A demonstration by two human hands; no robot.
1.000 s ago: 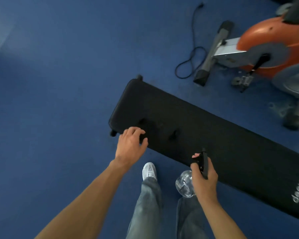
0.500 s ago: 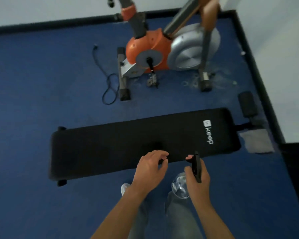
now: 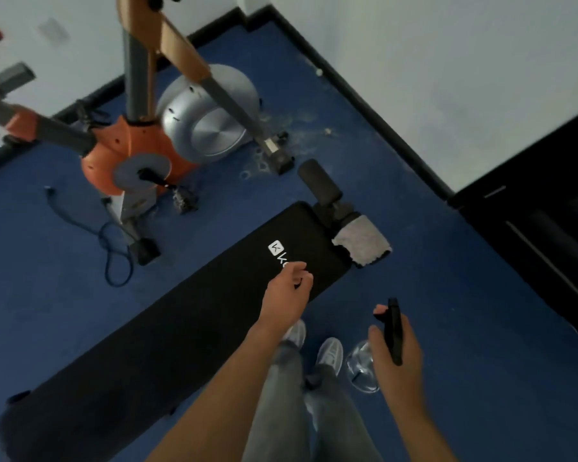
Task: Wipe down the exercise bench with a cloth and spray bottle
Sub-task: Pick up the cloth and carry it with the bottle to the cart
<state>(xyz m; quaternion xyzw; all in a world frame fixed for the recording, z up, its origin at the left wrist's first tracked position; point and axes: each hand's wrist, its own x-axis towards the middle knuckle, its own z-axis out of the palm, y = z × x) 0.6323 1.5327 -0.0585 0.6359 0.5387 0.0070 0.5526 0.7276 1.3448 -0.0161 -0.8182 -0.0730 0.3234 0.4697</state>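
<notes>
A long black exercise bench point(image 3: 181, 315) lies diagonally on the blue floor, with a white logo near its far end. A grey cloth point(image 3: 361, 243) lies draped at that far end, beside the bench's black foam roller. My left hand point(image 3: 286, 295) hovers over the logo end of the pad, fingers loosely curled and holding nothing. My right hand point(image 3: 394, 358) grips a clear spray bottle point(image 3: 364, 370) by its black trigger head, off the bench's near side above the floor.
An orange and silver exercise bike point(image 3: 154, 151) stands behind the bench, with a dark cable point(image 3: 111, 241) looped on the floor. A white wall point(image 3: 447, 61) with black skirting runs at the right. Dark furniture point(image 3: 548, 211) fills the right edge. My feet point(image 3: 317, 348) stand by the bench.
The view has swung toward the logo end of the bench. My left hand has moved along the pad toward the cloth end. The right hand keeps hold of the bottle.
</notes>
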